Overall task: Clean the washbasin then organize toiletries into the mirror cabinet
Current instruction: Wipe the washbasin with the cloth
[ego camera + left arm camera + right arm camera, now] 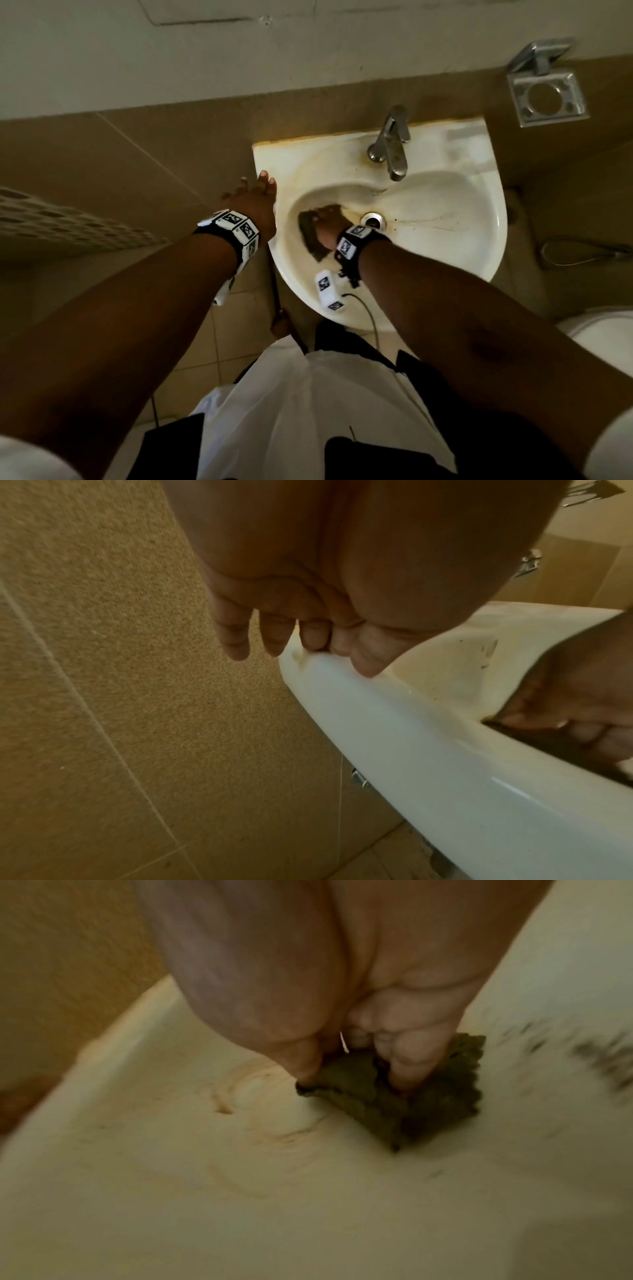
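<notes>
Washbasin point(445, 219): a glossy white ceramic bowl with a rounded front lip and a flat back ledge set against the tan tiled wall point(120, 164); yellow-brown staining rings the back ledge and streaks the inner slope. Scouring pad point(310, 236): dark green, coarse and fibrous, with a ragged edge, lying on the bowl's left inner slope just beside the metal drain point(373, 219). My right hand point(327, 226) grips the pad, fingers point(407, 1069) curled into its top and thumb at its left corner, pressing it to the ceramic. The bowl lies bare to the right of the drain, apart from dark specks. My left hand point(255, 202) rests on the basin's left rim; thumb point(366, 656) and one finger touch the smooth lip, the other fingers hang straight over the outside edge beside the wall. Chrome tap point(392, 144): stands on the back ledge, spout reaching over the bowl. A square metal holder point(548, 99) is fixed to the wall, well apart to the right. A toilet edge point(603, 339) shows lower right.
</notes>
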A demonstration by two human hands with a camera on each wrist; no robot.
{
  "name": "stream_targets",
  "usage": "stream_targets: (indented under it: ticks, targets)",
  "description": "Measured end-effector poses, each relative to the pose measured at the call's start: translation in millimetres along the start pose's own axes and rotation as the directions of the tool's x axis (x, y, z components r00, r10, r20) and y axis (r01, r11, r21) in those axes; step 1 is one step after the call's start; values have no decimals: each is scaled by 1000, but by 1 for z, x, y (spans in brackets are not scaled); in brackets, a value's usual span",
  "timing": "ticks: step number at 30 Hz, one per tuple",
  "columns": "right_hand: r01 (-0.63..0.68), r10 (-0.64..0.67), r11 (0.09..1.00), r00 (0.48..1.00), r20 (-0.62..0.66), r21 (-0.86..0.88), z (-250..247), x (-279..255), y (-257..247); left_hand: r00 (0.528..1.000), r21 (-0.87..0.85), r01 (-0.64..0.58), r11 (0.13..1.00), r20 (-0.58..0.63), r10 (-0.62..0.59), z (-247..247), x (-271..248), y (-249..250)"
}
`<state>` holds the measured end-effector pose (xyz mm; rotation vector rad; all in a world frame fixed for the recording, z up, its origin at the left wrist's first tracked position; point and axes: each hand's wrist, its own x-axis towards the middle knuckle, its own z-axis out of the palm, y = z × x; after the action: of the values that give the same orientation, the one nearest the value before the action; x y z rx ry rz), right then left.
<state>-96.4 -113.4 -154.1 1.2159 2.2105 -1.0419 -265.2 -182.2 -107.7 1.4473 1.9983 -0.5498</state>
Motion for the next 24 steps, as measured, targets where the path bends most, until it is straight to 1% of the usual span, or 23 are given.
stream_targets:
  ticks: [1, 2, 4, 5, 6, 8, 10, 11, 12, 13, 14, 16, 17, 18, 19, 21, 23, 24]
  targets:
    - [17, -17, 1000, 1000, 11, -5, 1, -4, -10, 1000, -1, -5, 1000, -2, 5, 0, 0, -1]
    - [52, -51, 998, 999, -12, 34, 8, -6, -10, 1000, -6, -7, 1000, -3, 7, 1, 0, -1]
    - [102, -101, 994, 994, -36, 28, 17, -20, 3, 1000, -24, -16, 1000, -7, 15, 4, 0, -2]
    - [91, -91, 996, 995, -34, 22, 17, -26, 13, 1000, -33, -18, 999, -11, 18, 4, 1, -3]
    - [65, -64, 995, 998, -27, 69, 18, -26, 25, 1000, -40, -18, 999, -16, 17, 5, 1, -3]
    - [-47, 47, 999, 999, -1, 26, 15, -20, 36, 1000, -45, -24, 999, -20, 23, 7, 3, -5]
    - [-143, 143, 990, 990, 10, 9, 11, -10, 26, 999, -38, -29, 999, -23, 28, 8, 3, -5]
    - [-135, 136, 991, 991, 13, -17, 9, -10, 13, 999, -37, -30, 999, -23, 29, 8, 3, -5]
    - [-109, 109, 994, 994, -18, 5, 10, -8, 2, 999, -39, -30, 999, -21, 30, 8, 3, -5]
    - [-64, 64, 998, 997, -48, -4, 10, -12, -12, 999, -43, -32, 999, -19, 31, 7, 2, -4]
    - [-15, 17, 999, 997, -73, 32, 13, -19, -22, 999, -47, -34, 998, -18, 33, 7, 2, -4]
    - [65, -63, 996, 998, -30, 53, 21, -47, -28, 999, -64, -39, 997, -13, 39, 8, 2, -4]
    - [99, -99, 995, 995, 20, 19, 19, -65, -30, 999, -78, -41, 996, -16, 39, 10, 2, -4]
    - [95, -94, 995, 993, 69, -18, 23, -76, -21, 999, -93, -43, 995, -23, 41, 11, 2, -5]
    - [114, -100, 988, 986, 131, -101, 23, -92, -14, 998, -115, -50, 992, -36, 46, 15, 1, -5]
    - [119, -58, 963, 968, 246, -242, 22, -107, 24, 994, -158, -63, 985, -94, 49, 23, -2, -5]
    - [106, 1, 926, 959, 283, -362, 14, -115, 76, 985, -235, -76, 969, -168, 37, 35, -8, -2]
    - [50, 89, 898, 952, 292, -437, 5, -114, 103, 979, -294, -91, 951, -204, 31, 42, -12, 2]
